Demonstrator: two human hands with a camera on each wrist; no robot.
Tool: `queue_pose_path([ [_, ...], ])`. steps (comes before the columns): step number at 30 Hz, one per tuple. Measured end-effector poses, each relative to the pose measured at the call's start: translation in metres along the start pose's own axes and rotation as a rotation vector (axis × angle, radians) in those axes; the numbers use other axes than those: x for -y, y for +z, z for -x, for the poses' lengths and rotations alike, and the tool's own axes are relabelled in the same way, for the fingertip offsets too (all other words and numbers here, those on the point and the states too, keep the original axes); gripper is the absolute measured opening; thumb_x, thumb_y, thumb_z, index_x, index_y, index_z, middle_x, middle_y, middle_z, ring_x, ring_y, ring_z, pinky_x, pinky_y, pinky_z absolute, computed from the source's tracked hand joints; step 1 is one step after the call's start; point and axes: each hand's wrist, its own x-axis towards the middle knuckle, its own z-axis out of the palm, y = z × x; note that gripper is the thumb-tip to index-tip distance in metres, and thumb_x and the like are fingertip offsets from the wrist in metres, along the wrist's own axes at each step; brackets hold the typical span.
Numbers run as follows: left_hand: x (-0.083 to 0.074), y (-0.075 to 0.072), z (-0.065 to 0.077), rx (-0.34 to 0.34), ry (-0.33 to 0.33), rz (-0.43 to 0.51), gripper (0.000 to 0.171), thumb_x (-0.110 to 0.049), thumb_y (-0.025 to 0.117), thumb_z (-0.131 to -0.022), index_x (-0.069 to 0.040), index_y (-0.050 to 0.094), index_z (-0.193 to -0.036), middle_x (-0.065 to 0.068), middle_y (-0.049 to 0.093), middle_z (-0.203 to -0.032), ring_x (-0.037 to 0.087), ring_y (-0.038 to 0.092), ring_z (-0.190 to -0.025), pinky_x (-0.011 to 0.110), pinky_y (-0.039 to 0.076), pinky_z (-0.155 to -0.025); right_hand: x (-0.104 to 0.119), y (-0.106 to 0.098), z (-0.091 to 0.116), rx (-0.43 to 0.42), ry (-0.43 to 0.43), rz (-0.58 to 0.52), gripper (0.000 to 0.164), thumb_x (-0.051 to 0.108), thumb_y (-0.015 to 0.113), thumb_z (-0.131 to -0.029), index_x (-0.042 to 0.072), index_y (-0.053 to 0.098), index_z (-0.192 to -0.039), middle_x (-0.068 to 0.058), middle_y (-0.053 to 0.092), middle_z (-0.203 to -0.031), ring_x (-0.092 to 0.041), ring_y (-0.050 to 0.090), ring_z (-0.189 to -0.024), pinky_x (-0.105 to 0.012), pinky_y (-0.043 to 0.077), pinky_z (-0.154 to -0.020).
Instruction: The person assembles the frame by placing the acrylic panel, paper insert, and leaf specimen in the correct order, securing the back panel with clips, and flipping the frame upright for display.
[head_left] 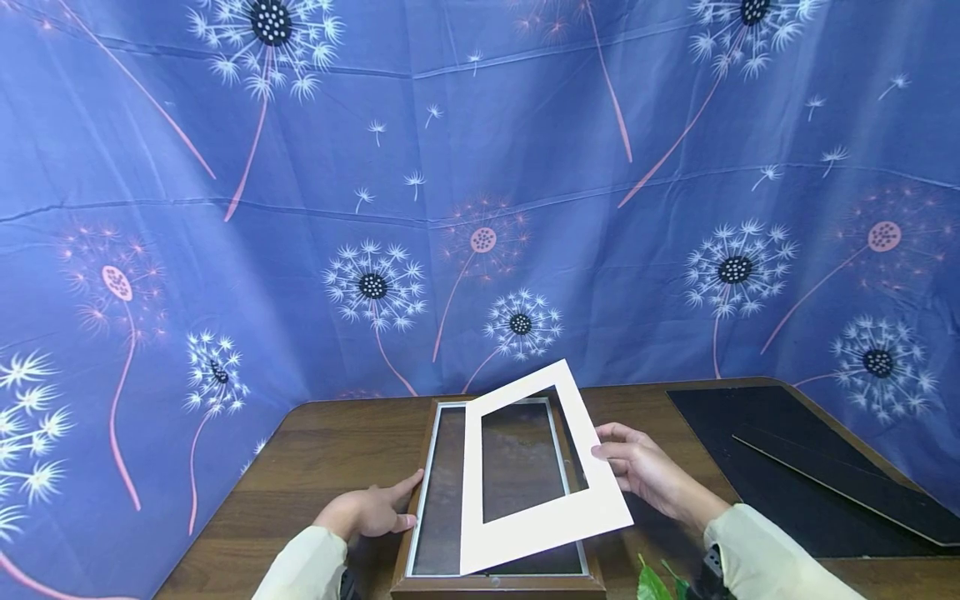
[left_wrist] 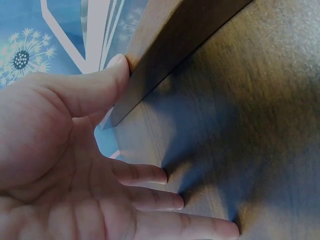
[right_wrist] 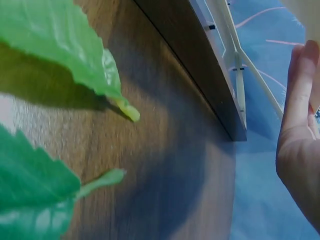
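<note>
A brown wooden picture frame (head_left: 498,586) lies on the table with a pale inner lip; the table's brown shows through its inside. Above it tilts a white picture mat (head_left: 536,523) with a rectangular cut-out, its lower right corner reaching past the frame's side. My right hand (head_left: 647,469) pinches the mat by its right edge. On the other side, my left hand (head_left: 367,510) touches the frame's left side with thumb and index finger. In the left wrist view the thumb (left_wrist: 97,87) lies against the frame's side, while the other fingers extend onto the tabletop.
Green leaves (head_left: 652,582) lie at the table's front edge, close to the right wrist. A black sheet (head_left: 712,450) covers the table's right part, with a thin dark board (head_left: 862,492) on it. A blue dandelion-print cloth (head_left: 465,150) hangs behind the wooden table (head_left: 337,442).
</note>
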Motion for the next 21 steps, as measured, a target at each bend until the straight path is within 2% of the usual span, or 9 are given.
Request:
queue_pose_path([
  [6, 0.000, -0.001, -0.001, 0.009, -0.015, 0.013, 0.069, -0.020, 0.067, -0.098, -0.014, 0.035, -0.159, 0.040, 0.036, -0.150, 0.065, 0.015, -0.142, 0.077, 0.012, -0.110, -0.003, 0.011, -0.004, -0.022, 0.030, 0.024, 0.048, 0.013, 0.055, -0.103, -0.010, 0.032, -0.138, -0.007, 0.063, -0.101, -0.017, 0.070, -0.087, -0.037, 0.059, -0.079],
  [15, -0.001, 0.001, -0.001, -0.002, -0.051, 0.070, 0.069, -0.018, 0.067, -0.098, -0.014, 0.035, -0.159, 0.045, 0.026, -0.151, 0.064, 0.013, -0.143, 0.078, 0.016, -0.108, -0.004, 0.029, -0.007, -0.059, 0.052, 0.131, 0.052, 0.014, 0.056, -0.101, -0.017, 0.033, -0.136, -0.020, 0.062, -0.113, -0.027, 0.070, -0.097, -0.045, 0.059, -0.082],
  [21, -0.002, 0.000, -0.001, 0.004, -0.039, 0.039, 0.069, -0.019, 0.067, -0.098, -0.014, 0.035, -0.159, 0.043, 0.032, -0.150, 0.063, 0.016, -0.143, 0.077, 0.016, -0.109, -0.005, 0.038, -0.010, -0.079, 0.073, 0.160, 0.052, 0.014, 0.056, -0.101, -0.017, 0.034, -0.137, -0.023, 0.060, -0.116, -0.026, 0.069, -0.096, -0.045, 0.059, -0.082],
])
